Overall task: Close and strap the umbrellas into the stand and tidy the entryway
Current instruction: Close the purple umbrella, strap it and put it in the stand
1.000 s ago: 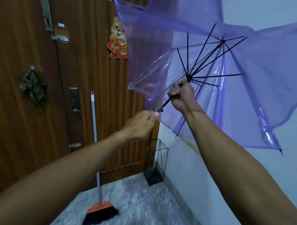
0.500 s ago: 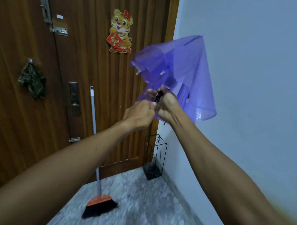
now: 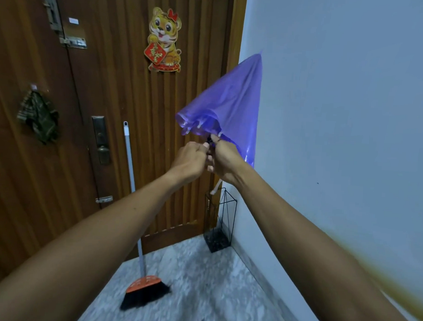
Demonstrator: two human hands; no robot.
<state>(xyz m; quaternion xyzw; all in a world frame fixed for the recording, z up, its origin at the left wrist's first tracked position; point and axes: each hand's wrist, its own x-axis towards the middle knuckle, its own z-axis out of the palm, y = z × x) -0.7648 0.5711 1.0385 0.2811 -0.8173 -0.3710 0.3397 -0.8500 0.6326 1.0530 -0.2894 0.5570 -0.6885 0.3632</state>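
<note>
Entryway, head view. The purple umbrella [image 3: 228, 105] is held raised in front of the corner where the wooden door [image 3: 114, 132] meets the pale wall [image 3: 340, 117]. Its translucent canopy is collapsed into a loose cone, tip pointing up and slightly right, the open hem bunched and unstrapped at the lower end.

Left hand [image 3: 190, 160]: curled shut around the umbrella's shaft just below the canopy hem; fingers pressed together, knuckles toward the camera.

Right hand [image 3: 223, 161]: touching the left, closed on the same shaft, thumb and forefinger pinching at the dark part under the hem. A pale handle end [image 3: 215, 188] shows below the right wrist.

Umbrella stand [image 3: 220, 221]: black wire frame with a dark base, upright on the floor in the corner, directly below the hands, against the wall and door frame. Nothing of the umbrella is inside it.

Broom [image 3: 139, 230]: leaning upright against the door, orange head and black bristles resting on the grey marble floor [image 3: 200, 293], left of the stand and apart from it.

Door fittings: a tiger decoration [image 3: 164, 40] near the top, a dark cloth [image 3: 39, 116] hanging on a hook at left, a lock plate with handle [image 3: 101, 139] between the cloth and the broom.
</note>
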